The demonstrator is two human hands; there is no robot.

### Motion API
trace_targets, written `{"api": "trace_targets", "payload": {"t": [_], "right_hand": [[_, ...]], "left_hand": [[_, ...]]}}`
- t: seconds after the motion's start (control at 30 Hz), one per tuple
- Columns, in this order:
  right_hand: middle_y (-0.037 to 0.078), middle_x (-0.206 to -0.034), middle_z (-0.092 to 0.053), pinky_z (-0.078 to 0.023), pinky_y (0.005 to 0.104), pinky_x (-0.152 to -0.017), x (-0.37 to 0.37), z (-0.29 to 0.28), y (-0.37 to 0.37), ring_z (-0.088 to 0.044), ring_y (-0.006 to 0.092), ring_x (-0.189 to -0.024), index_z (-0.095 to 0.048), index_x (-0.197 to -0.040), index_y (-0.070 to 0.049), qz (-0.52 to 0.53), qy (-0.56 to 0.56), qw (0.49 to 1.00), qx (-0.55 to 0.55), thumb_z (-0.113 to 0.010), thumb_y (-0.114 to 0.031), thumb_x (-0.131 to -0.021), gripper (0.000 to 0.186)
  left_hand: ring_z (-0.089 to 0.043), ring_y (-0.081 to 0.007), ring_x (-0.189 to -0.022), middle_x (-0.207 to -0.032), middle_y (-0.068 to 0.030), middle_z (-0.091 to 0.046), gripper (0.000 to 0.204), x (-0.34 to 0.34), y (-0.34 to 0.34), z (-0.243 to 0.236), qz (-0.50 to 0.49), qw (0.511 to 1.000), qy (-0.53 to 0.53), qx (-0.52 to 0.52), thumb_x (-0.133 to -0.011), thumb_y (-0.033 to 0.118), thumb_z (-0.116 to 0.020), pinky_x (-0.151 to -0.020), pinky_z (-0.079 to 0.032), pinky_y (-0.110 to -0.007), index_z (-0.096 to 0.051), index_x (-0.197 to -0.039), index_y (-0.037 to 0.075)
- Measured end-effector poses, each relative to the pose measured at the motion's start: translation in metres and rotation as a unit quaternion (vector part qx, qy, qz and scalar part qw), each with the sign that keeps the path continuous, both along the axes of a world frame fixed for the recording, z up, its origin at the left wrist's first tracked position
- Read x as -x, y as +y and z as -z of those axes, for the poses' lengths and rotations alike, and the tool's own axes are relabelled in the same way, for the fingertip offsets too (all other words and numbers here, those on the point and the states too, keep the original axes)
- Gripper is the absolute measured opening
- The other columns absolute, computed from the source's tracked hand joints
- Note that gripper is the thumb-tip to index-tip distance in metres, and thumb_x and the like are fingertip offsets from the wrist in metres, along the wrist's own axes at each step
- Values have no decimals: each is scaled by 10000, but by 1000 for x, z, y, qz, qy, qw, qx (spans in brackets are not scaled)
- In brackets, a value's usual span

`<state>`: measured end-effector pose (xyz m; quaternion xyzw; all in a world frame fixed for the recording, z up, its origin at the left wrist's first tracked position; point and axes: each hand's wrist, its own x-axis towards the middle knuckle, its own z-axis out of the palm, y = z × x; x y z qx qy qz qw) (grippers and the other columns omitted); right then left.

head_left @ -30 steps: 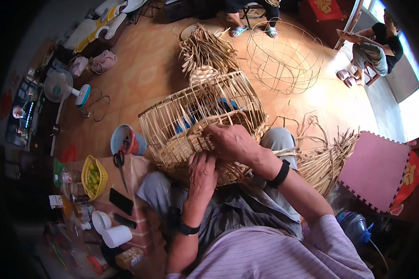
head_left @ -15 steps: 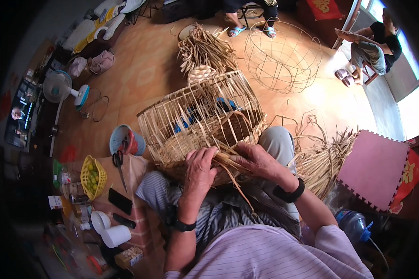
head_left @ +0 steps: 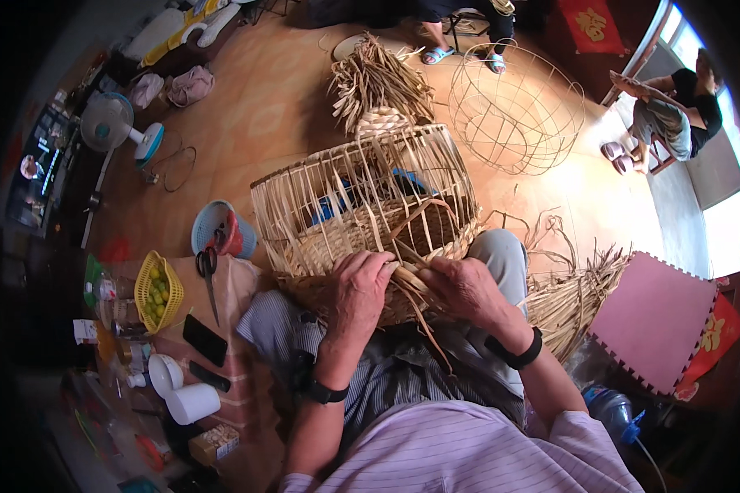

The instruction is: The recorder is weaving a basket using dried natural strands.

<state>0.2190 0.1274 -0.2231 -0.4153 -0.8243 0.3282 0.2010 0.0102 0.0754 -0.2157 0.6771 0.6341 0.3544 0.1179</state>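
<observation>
A half-woven basket [head_left: 304, 256] lies across my lap, tilted on its side, with bare upright stakes over its far part and dense braided weave nearer me. My left hand [head_left: 358, 289] is closed at its near rim, fingertips pinching pale dried-leaf strands [head_left: 408, 281]. Close beside it, my right hand [head_left: 471, 291] has its fingers closed on the same strands from the other side. Loose strand ends [head_left: 426, 330] hang down from between the hands over my lap. Something blue [head_left: 329, 207] shows through the open stakes. My fingertips are partly hidden by the strands.
Dried-leaf bundles [head_left: 580, 300] lie at right and beyond the basket. A wire frame [head_left: 518, 111] rests on the floor, near a person's sandalled feet [head_left: 438, 55]; another person [head_left: 670, 115] sits far right. Scissors [head_left: 208, 275], a phone [head_left: 205, 339] and a yellow fruit basket [head_left: 171, 306] are at left.
My hands have moved slightly closer together, and the right hand has come down a little along the strands. The whole view has shifted a little.
</observation>
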Motion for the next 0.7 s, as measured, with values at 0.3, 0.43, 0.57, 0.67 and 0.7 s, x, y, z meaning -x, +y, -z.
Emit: {"api": "trace_targets", "payload": {"t": [0.3,0.43,0.57,0.67,0.7], "right_hand": [[165,-731,-619,-472,481,-594,-7,0,-11,-628,400,-696,-583,-785,-33,37,-59,992,-103,-636,-220,-962,263],[167,-720,-622,-476,486,-606,-22,1,-15,-629,403,-696,-580,-768,-33,59,-84,993,-57,-626,-234,-968,287],[174,-712,-620,-476,494,-609,-24,7,-21,-628,411,-698,-580,-767,-41,31,-90,993,-66,-614,-246,-975,294],[194,-715,-615,-477,500,-615,-23,5,-29,-631,423,-717,-586,-771,-43,59,-75,994,-52,-618,-271,-973,307],[194,-715,-615,-477,500,-615,-25,10,-28,-631,423,-717,-586,-771,-43,58,-75,994,-52,-618,-271,-973,307]], "left_hand": [[-575,-325,-854,-830,-124,-585,155,-6,8,1,-7,997,72,36,-947,189,-653,-818,-402,-431,-680,-886,49],[-584,-318,-826,-797,-116,-583,134,-1,12,-1,30,997,56,43,-952,162,-642,-805,-397,-427,-674,-901,43],[-617,-310,-849,-825,-112,-630,90,7,7,10,23,998,51,19,-942,118,-645,-815,-415,-416,-693,-968,48],[-647,-316,-896,-908,-129,-684,148,15,2,14,31,999,-24,-1,-927,69,-646,-838,-455,-421,-714,-1058,62],[-661,-331,-926,-955,-141,-704,193,16,-2,6,31,999,-29,28,-917,22,-635,-859,-485,-425,-708,-1092,60]]}}
